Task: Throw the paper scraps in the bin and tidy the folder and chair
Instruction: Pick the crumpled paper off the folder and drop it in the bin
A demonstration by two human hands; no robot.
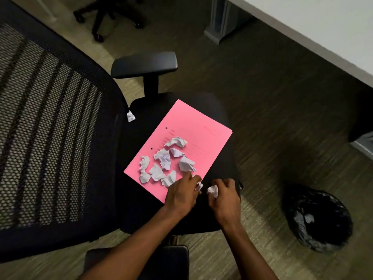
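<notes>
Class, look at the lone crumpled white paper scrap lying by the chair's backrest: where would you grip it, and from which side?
Pinch the lone crumpled white paper scrap across its middle, coming straight down from above. It sits on the black seat close against the mesh backrest, so a sideways approach from that side looks blocked. Its wrinkled lump should crush easily between fingers.

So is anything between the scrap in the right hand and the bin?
Nothing visible. The right hand holds a scrap at the seat's edge; only bare floor lies between it and the open bin.
</notes>
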